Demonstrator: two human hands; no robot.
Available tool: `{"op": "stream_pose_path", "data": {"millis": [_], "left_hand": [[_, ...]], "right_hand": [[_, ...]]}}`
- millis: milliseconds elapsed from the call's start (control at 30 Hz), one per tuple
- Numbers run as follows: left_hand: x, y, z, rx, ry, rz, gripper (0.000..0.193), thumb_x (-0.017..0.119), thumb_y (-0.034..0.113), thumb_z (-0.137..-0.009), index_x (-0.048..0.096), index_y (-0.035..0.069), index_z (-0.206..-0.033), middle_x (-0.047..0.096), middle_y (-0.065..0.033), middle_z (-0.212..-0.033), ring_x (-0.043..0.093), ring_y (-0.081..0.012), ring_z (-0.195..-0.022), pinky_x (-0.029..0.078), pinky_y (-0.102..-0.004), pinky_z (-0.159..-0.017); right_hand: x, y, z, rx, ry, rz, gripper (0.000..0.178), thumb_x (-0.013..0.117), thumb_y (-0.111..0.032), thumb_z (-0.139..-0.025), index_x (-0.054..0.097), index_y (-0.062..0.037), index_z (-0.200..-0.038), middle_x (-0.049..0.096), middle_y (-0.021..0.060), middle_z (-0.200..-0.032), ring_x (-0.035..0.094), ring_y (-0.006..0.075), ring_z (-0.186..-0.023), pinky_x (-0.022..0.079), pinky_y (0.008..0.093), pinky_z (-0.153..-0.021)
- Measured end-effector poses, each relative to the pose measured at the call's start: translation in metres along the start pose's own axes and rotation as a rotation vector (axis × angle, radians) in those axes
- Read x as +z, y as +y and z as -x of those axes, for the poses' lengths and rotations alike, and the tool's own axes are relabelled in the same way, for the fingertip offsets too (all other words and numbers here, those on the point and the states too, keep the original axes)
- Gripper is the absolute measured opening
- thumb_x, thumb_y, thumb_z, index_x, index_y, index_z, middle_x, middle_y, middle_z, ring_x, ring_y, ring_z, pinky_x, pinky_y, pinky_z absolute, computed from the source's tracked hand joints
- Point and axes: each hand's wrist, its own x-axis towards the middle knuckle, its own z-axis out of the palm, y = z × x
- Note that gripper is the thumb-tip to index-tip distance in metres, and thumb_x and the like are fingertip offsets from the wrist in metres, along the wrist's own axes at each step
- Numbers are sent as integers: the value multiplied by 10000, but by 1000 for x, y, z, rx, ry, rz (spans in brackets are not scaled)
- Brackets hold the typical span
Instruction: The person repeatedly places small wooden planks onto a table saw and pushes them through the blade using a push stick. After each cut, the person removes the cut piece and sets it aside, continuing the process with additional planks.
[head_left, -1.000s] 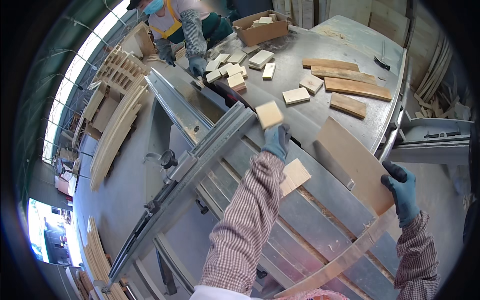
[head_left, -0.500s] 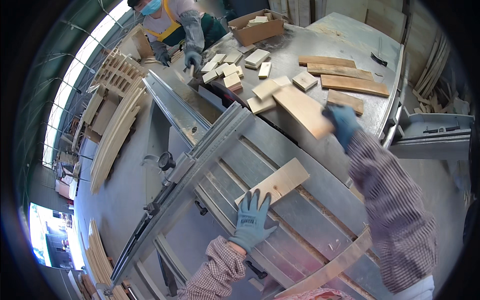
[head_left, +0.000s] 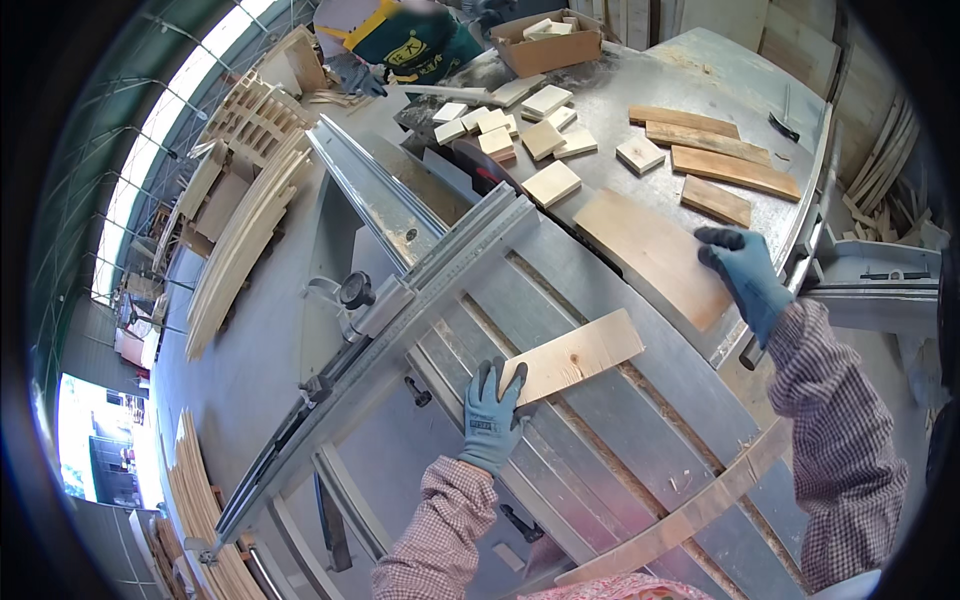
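Note:
On the slotted metal table of a saw (head_left: pixel 640 440), my left hand (head_left: pixel 490 425) in a blue glove rests at the left end of a short pale board (head_left: pixel 580 355). Its fingers are stretched out, with the thumb against the board's end. My right hand (head_left: pixel 745 275), gloved the same way, has bent fingers at the right edge of a wider pale board (head_left: pixel 650 255). This wider board is smeared by motion, over the metal bench (head_left: pixel 720 90) beyond the slotted table. The thumb of my right hand is hidden.
Several pale blocks (head_left: pixel 550 183) and brown wooden strips (head_left: pixel 735 173) lie on the bench, with a hammer (head_left: pixel 785 125) farther right. A cardboard box (head_left: pixel 550 55) holds blocks. A metal fence (head_left: pixel 470 235) crosses at left. Across the bench a co-worker in a green apron (head_left: pixel 425 50) stands.
My right hand has drawn the wider board rightward and nearer, away from the blocks. My left hand has slid back to the short board's end. The view has shifted a little.

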Motion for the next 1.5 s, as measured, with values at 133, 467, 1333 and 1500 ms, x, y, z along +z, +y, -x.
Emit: {"op": "stream_pose_path", "data": {"millis": [133,467,1333,1500], "left_hand": [[9,2,-16,56,61,75,708,709,316,-703,444,198,-1349,383,-197,-1362,357,-396,-1241,281,-510,-1029],[21,-27,-55,-175,148,50,696,768,320,-639,452,169,-1241,408,-170,-1321,349,-374,-1232,270,-487,-1019],[18,-15,-212,-341,-15,-291,1267,780,645,-475,159,131,-1452,261,-234,-1371,203,-395,-1302,97,-550,-1084],[20,-15,-216,-353,-2,-271,1251,802,618,-472,158,184,-1452,248,-220,-1386,182,-381,-1322,68,-556,-1093]], "right_hand": [[17,12,-65,-55,91,54,292,682,-135,-715,699,-28,-986,698,85,-872,630,124,-810,483,239,-754],[-6,11,-29,-149,145,-65,291,630,-12,-793,634,38,-1080,651,73,-983,598,125,-868,471,225,-815],[-31,-3,41,-835,-89,935,239,581,6,-789,597,-22,-1026,612,165,-879,628,296,-689,518,353,-601],[-14,-15,43,-845,-14,1081,141,593,-86,-820,599,-54,-957,619,145,-841,630,290,-682,514,357,-602]]}}
